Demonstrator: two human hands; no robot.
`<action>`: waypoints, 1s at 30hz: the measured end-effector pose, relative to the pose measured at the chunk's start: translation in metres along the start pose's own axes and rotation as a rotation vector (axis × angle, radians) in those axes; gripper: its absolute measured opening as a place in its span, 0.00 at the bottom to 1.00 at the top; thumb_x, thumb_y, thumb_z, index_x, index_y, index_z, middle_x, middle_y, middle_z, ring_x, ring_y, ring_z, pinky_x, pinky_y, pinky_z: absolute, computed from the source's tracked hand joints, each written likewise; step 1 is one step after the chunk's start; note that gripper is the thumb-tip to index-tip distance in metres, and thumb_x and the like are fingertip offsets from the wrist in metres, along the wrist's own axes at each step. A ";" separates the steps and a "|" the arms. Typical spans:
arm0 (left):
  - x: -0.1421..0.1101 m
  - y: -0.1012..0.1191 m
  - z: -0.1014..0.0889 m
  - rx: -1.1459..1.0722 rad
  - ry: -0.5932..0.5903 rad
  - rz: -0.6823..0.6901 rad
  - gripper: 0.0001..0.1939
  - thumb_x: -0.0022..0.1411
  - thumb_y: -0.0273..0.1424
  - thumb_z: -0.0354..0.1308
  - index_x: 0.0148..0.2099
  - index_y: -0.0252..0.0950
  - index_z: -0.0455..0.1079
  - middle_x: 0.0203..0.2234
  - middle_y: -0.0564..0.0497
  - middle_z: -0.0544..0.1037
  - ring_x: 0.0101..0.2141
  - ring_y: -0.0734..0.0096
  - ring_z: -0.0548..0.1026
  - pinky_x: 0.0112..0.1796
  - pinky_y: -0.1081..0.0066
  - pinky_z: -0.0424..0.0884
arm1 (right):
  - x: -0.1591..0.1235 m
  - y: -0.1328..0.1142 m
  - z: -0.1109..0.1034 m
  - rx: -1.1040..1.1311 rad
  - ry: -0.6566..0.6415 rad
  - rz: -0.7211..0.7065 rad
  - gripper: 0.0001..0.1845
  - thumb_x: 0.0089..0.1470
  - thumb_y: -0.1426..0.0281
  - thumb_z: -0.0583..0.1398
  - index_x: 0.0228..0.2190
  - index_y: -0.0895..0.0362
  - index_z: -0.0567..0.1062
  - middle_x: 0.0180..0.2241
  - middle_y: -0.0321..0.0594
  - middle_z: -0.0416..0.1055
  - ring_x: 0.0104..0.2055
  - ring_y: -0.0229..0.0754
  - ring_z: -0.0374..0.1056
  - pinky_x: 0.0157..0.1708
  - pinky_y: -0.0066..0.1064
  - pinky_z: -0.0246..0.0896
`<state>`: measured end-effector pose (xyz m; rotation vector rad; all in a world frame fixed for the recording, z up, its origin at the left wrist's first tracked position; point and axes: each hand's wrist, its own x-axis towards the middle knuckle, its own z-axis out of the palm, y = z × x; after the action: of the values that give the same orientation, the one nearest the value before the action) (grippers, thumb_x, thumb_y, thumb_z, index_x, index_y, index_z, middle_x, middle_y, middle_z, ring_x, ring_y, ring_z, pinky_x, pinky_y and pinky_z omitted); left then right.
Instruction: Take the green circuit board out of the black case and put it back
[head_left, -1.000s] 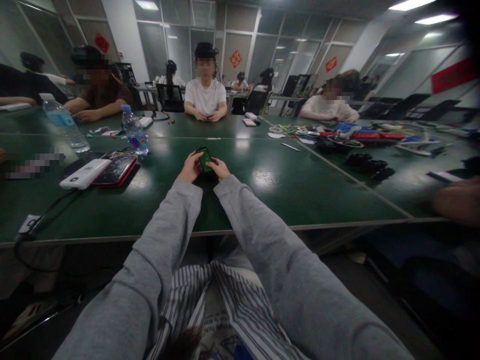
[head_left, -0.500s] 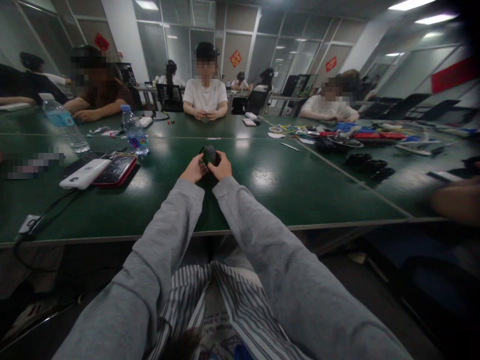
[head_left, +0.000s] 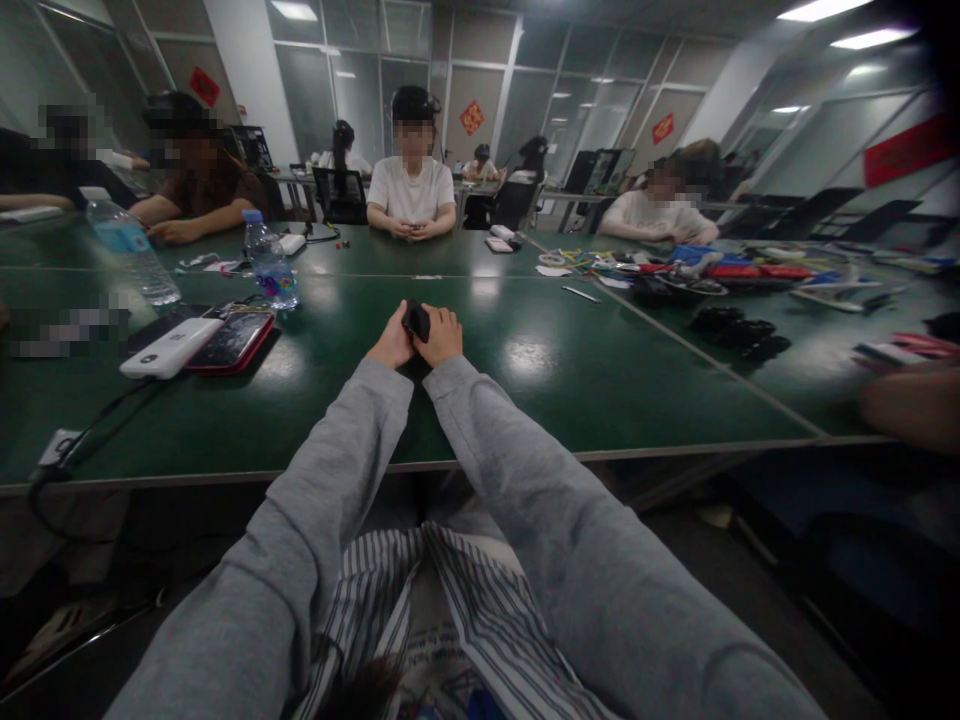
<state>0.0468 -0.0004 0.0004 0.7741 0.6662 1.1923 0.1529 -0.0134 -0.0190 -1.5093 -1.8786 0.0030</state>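
Gadget (head_left: 417,321) is mid-handling, not put down: small, black, out in front of the person over the counter (head_left: 570,400). Left hand (head_left: 391,338) closed on its left side, right hand (head_left: 442,335) wrapped on its right, fingers curled; the two hands are close together. Can't tell if the gadget touches the counter.

Progress: gadget picked up and under two-hand control, that much is done. Left, as I read it: finishing the handling and letting go; neither hand has released. No loose part shows next to the hands. Can't confirm anything inside the grip, too small and mostly covered.

Phone (head_left: 238,340) and power bank (head_left: 171,348) sit off to the left, pen (head_left: 581,295) to the right, none touched.

Diff vs 1 s ago: gadget showed a green face, thumbs over it; now only black shows, so it looks turned. Right hand covers more of it. Reddish item (head_left: 926,345) now shows at the right edge. Phone, power bank and pen unchanged.
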 end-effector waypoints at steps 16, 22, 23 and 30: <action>0.000 0.006 -0.015 -0.406 0.213 -0.133 0.30 0.70 0.52 0.46 0.56 0.33 0.71 0.33 0.42 0.81 0.41 0.54 0.80 0.48 0.58 0.73 | 0.002 0.001 0.014 0.121 0.032 -0.098 0.27 0.58 0.63 0.62 0.57 0.57 0.71 0.55 0.53 0.66 0.58 0.59 0.61 0.57 0.52 0.63; -0.002 0.010 -0.016 -0.420 0.221 -0.111 0.30 0.70 0.52 0.48 0.56 0.33 0.72 0.31 0.44 0.81 0.38 0.57 0.81 0.45 0.61 0.74 | 0.007 0.014 0.030 0.280 -0.055 -0.198 0.36 0.55 0.64 0.64 0.61 0.62 0.62 0.58 0.57 0.64 0.61 0.57 0.63 0.64 0.51 0.60; -0.001 0.010 -0.017 -0.415 0.223 -0.107 0.29 0.70 0.52 0.48 0.55 0.33 0.72 0.31 0.44 0.81 0.38 0.58 0.80 0.45 0.62 0.74 | 0.008 0.015 0.031 0.293 -0.064 -0.196 0.36 0.55 0.65 0.64 0.62 0.62 0.62 0.58 0.57 0.64 0.62 0.57 0.63 0.64 0.51 0.60; 0.002 0.009 -0.022 -0.380 0.258 -0.117 0.32 0.69 0.56 0.46 0.53 0.35 0.73 0.32 0.43 0.80 0.40 0.56 0.80 0.46 0.60 0.73 | 0.005 0.010 0.026 0.293 0.006 -0.202 0.29 0.59 0.67 0.59 0.60 0.57 0.64 0.56 0.53 0.67 0.60 0.55 0.66 0.63 0.51 0.63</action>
<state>0.0251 0.0065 -0.0053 0.2615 0.6587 1.2736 0.1475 0.0049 -0.0393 -1.1189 -1.9225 0.1733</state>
